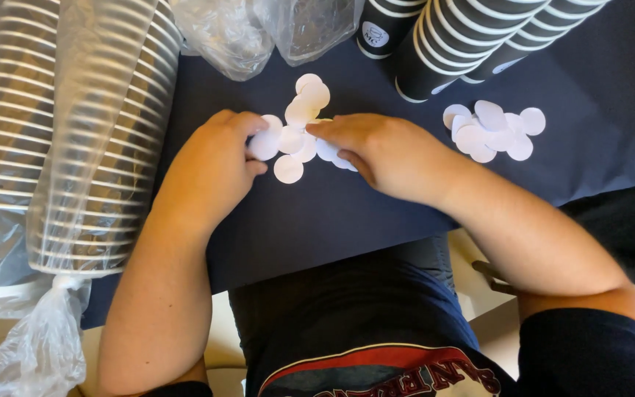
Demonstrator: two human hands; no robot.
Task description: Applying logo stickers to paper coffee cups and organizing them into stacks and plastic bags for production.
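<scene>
Left hand (218,158) pinches 1 white disc (264,145); right hand (380,151) lies flat on the discs (304,110); 2nd pile (494,131) set aside.

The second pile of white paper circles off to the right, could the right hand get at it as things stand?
Probably yes. The right hand rests on the near pile of circles, and only bare dark tablecloth lies between it and the second pile. The stacked dark cups sit behind, not across the path.
</scene>
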